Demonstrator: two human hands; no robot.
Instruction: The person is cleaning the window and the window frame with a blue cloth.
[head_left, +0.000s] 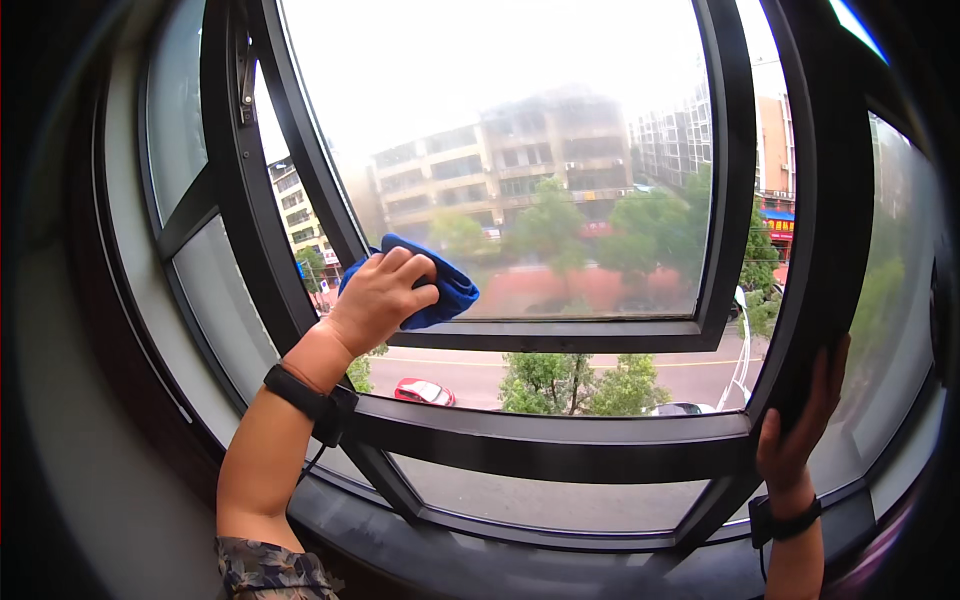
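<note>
My left hand (386, 292) grips a folded blue cloth (450, 296), its fingers bent over the top. The cloth lies at the lower left corner of the glass pane (540, 247) of an outward-tilted window sash. That pane looks hazy. Dark metal makes up the sash frame (555, 337) around it. Over to the right, my right hand (799, 427) rests against the dark window post (817, 300), thumb apart from the fingers and nothing held. Part of its palm is in shadow. Each wrist wears a black strap with a small device and cable.
A metal window stay (246, 82) joins the sash at upper left. Below runs the fixed frame's crossbar (555, 450), above a lower pane (547, 495) and a dark sill (480, 562). Outside, far below, are a street, trees (577, 379) and a red car (424, 391).
</note>
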